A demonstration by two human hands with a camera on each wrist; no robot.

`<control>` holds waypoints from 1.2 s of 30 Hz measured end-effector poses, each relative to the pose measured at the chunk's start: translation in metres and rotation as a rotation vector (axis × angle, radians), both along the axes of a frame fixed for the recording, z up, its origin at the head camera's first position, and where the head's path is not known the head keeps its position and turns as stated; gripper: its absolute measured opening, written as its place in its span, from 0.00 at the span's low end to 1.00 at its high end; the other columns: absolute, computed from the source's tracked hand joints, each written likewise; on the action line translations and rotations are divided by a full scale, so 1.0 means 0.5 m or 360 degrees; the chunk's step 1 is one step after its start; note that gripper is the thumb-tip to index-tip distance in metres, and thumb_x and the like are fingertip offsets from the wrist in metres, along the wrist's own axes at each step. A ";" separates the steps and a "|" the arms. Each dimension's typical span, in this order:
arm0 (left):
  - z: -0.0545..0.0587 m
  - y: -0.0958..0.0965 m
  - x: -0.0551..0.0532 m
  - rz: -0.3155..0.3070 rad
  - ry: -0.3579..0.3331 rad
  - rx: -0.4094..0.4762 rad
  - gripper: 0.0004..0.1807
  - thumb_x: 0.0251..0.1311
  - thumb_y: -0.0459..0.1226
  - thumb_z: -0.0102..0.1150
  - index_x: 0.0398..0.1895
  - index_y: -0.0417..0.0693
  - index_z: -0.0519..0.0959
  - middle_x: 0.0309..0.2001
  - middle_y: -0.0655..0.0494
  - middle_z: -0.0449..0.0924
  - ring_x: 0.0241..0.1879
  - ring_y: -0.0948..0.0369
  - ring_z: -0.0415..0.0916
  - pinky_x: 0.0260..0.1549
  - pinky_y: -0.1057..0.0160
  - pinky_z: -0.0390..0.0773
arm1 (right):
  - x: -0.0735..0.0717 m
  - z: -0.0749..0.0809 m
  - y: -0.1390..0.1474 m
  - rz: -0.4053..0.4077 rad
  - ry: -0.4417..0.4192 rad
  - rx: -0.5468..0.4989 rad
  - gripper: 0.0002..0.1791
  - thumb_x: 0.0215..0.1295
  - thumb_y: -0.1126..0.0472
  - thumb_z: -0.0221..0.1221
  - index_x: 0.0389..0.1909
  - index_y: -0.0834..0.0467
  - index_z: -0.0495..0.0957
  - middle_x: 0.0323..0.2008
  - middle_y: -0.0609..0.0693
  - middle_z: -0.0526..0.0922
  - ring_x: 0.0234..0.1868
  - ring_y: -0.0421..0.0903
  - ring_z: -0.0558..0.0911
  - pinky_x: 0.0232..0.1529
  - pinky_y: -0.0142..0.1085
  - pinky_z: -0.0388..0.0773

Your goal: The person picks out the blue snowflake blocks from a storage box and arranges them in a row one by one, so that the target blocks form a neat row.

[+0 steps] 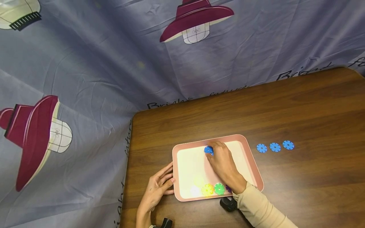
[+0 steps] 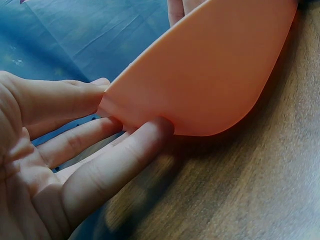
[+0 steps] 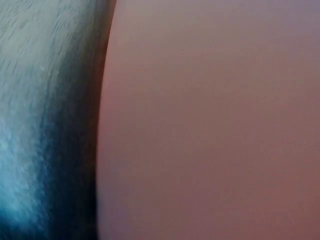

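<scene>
A pink tray point(image 1: 255, 164) with a pale inside lies on the table. My left hand point(image 1: 155, 188) is at its left side, its extended fingers and thumb touching the outer wall. In the left wrist view, the left hand's thumb point(image 2: 125, 165) presses that wall point(image 2: 200, 75). My right hand point(image 1: 223, 161) reaches over the tray and pinches a blue notched disc point(image 1: 208, 149) between thumb and fingers near the far rim. Along the near side of the tray lie a yellow disc point(image 1: 208, 190), a green disc point(image 1: 219, 188) and a purple disc point(image 1: 228, 189) partly hidden by the right wrist.
Three blue notched discs point(image 1: 275, 147) lie in a row on the wooden table point(image 1: 313, 177), right of the tray. A patterned curtain point(image 1: 114, 63) hangs behind and to the left. The right wrist view holds mostly a blurred pinkish surface point(image 3: 210, 125).
</scene>
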State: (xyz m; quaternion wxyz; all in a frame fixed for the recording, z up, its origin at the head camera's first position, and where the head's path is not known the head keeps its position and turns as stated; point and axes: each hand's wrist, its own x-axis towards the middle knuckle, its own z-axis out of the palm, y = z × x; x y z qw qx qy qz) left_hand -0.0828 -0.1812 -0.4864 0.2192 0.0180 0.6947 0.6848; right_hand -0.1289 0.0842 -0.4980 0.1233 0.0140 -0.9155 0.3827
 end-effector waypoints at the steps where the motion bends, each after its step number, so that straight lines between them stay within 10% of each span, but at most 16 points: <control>1: 0.000 0.001 0.000 -0.0001 0.0003 -0.0002 0.32 0.66 0.31 0.60 0.73 0.45 0.63 0.69 0.40 0.64 0.60 0.48 0.73 0.38 0.48 0.85 | 0.000 0.001 0.000 -0.0001 0.0004 -0.0001 0.20 0.49 0.71 0.72 0.44 0.71 0.82 0.44 0.63 0.84 0.49 0.60 0.81 0.54 0.50 0.79; 36: 0.005 0.007 0.008 0.0034 0.0013 -0.0082 0.34 0.64 0.30 0.62 0.72 0.42 0.64 0.69 0.37 0.62 0.61 0.45 0.72 0.38 0.49 0.85 | 0.011 0.080 0.144 -0.0235 0.0290 -0.0144 0.20 0.43 0.79 0.70 0.42 0.72 0.83 0.35 0.64 0.84 0.34 0.57 0.84 0.34 0.49 0.84</control>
